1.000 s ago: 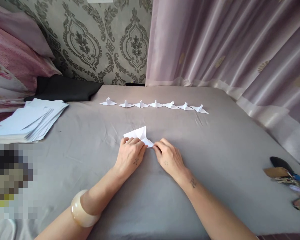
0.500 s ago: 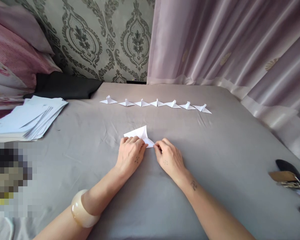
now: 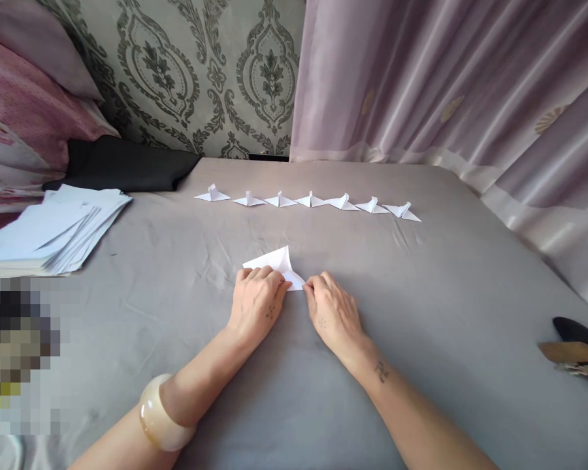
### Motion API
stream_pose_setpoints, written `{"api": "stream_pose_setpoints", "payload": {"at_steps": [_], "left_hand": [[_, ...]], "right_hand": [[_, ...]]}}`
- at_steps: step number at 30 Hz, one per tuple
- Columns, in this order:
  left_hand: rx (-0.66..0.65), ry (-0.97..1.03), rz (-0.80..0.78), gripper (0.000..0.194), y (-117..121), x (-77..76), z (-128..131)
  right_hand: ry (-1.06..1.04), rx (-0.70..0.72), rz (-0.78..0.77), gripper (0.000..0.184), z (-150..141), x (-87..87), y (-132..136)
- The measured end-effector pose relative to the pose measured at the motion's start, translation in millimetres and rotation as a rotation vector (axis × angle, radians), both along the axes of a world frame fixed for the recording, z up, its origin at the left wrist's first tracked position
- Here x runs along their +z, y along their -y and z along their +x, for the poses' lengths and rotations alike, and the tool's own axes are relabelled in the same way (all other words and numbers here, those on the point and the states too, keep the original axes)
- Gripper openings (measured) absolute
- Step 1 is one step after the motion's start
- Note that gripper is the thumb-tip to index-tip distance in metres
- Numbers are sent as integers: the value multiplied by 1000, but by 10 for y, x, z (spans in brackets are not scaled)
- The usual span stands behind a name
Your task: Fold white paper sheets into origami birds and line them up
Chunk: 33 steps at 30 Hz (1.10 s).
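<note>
A partly folded white sheet of paper lies on the grey cloth, one pointed flap standing up at its back. My left hand is closed on the paper's near side, its fingers over the sheet and thumb at the front edge. The paper's right corner is pinched between the thumb and fingertips of my right hand. Part of the sheet is hidden under my left fingers. Beyond the hands, several small folded white paper figures stand in a row, each with an upright middle and flat pointed sides.
A stack of white paper sits at the left, in front of a folded black cloth. Keys with a brown tag lie at the right edge. Pink curtains hang behind the grey cloth surface. The lower left is blurred out.
The hands and the folded paper hold almost the same place. The view has shifted slightly, so the keys sit farther right, partly out of frame.
</note>
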<state>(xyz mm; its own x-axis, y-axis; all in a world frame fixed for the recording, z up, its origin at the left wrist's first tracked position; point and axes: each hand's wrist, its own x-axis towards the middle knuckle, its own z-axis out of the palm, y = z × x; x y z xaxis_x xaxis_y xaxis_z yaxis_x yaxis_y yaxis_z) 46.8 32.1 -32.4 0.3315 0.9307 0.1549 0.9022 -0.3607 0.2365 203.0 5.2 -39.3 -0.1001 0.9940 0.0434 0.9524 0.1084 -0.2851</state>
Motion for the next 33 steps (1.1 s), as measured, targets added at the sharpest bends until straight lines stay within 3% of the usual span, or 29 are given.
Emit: {"api": "stream_pose_setpoints", "payload": {"at_steps": [8,16,21,33], "left_hand": [[4,-17,5,25,-12,-14,-3],[3,-39,-23,27,-13,-4,-1],[-12,-27,-7,28,-8,-3,-11],[-36,-45,31,27,-7,-19,-24]], "right_hand": [[-74,-11,29,21,26,-37,-4],[-72,-150,41,26,-96,-43,-20],[-101,-198,-27,21,-108,1,-51],[-260,-171,-91,16,41,61,-81]]}}
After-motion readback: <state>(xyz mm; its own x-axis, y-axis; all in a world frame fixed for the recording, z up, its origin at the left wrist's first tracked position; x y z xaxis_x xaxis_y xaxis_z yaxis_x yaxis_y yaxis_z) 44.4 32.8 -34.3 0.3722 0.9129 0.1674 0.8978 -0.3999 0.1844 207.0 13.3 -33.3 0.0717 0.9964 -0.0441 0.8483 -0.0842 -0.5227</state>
